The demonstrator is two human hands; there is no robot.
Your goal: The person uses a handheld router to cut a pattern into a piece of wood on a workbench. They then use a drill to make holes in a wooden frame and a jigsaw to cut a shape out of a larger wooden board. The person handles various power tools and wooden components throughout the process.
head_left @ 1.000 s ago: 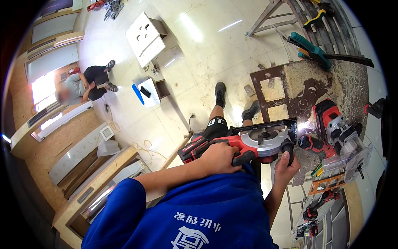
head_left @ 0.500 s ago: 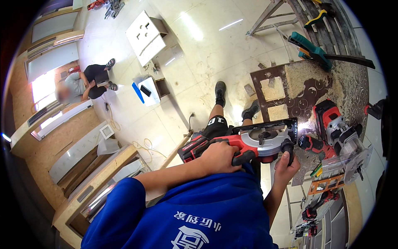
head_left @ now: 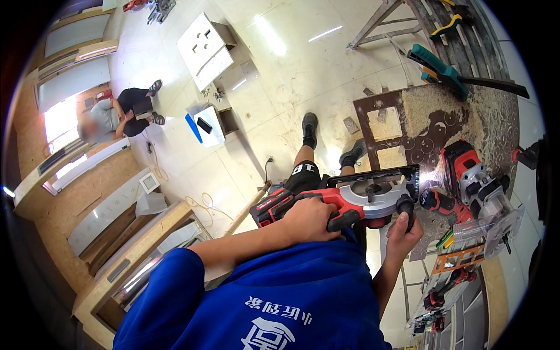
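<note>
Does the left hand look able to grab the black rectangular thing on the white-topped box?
Probably not: the left hand grips the red-and-black power tool, and the black rectangular thing lies on the white-topped box, off across the floor, seemingly too far to touch.

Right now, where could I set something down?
Bare floor stretches between the slotted white box and the slatted bench; a smaller patch lies between the little white box and the left shoe. Crowded: the right side, with brown board, sawdust, green clamp and red power tool; the left hand and right hand hold a saw.
</note>
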